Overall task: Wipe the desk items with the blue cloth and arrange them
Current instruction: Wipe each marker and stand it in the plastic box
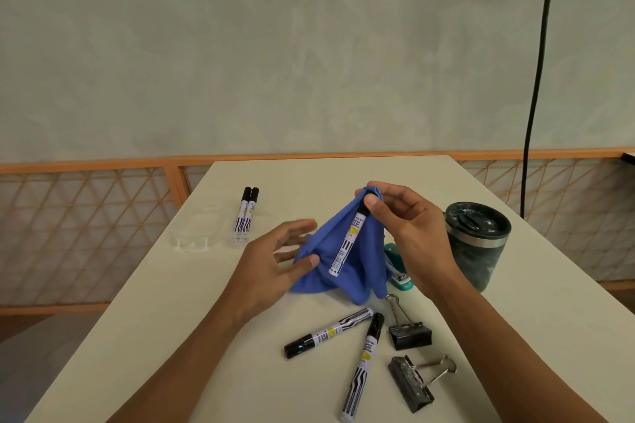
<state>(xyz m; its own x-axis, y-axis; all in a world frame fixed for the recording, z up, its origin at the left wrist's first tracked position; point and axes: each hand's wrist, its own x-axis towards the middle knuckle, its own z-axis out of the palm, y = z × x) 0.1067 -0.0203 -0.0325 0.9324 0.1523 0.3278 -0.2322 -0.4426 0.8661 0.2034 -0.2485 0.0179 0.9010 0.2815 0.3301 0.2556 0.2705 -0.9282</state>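
My right hand [402, 227] pinches the black cap end of a white marker [347, 244] together with the top of the blue cloth [364, 268], which drapes down to the table. The marker hangs tilted in front of the cloth. My left hand [275, 261] touches the cloth's lower left edge with its thumb, fingers spread and relaxed. Two markers [244, 215] lie side by side at the far left. Two more markers [330, 331] [362, 366] lie near the front, beside two black binder clips [410, 333] [412, 383].
A dark green lidded tumbler [476, 244] stands at the right. A teal stapler [398, 271] lies partly behind the cloth. A clear plastic case [194, 237] sits at the table's left. The cream table [171, 319] has an orange lattice railing beyond its far edge.
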